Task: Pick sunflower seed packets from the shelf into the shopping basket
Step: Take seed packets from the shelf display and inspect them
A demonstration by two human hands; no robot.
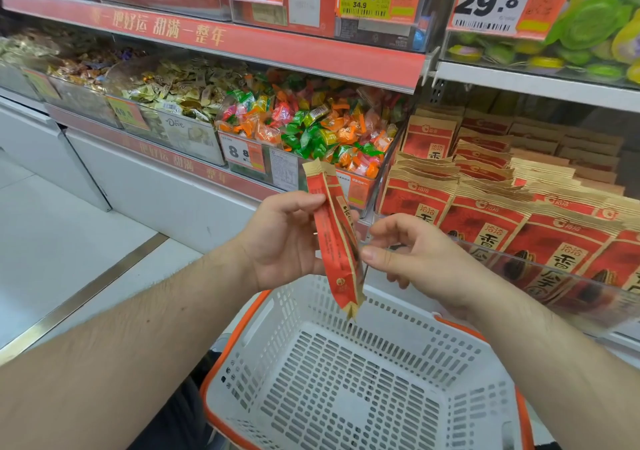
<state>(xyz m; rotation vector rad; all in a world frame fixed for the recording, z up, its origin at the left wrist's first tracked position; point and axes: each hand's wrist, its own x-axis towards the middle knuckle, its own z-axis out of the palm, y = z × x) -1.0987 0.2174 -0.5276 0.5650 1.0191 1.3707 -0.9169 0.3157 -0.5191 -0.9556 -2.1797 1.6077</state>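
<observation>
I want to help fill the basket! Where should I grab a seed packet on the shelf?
Pinch the brown top edge of a front-row shelf packet from above. The packets stand upright, packed tight, behind a clear rail, so only their tops stick out free.

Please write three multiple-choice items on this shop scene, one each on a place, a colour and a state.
1. Where is the held seed packet?
A. Above the basket
B. Lying in the basket
C. On the floor

2. What colour is the basket's rim?
A. Blue
B. Orange
C. Black

3. What is the left hand doing?
A. Hanging idle
B. Pressing on the shelf
C. Gripping the packet

Answers:
1. A, because the packet hangs upright between both hands, its lower end just over the basket.
2. B, because an orange band runs round the white mesh walls.
3. C, because its fingers curl round the packet's upper part, while the right hand touches its lower edge.
</observation>
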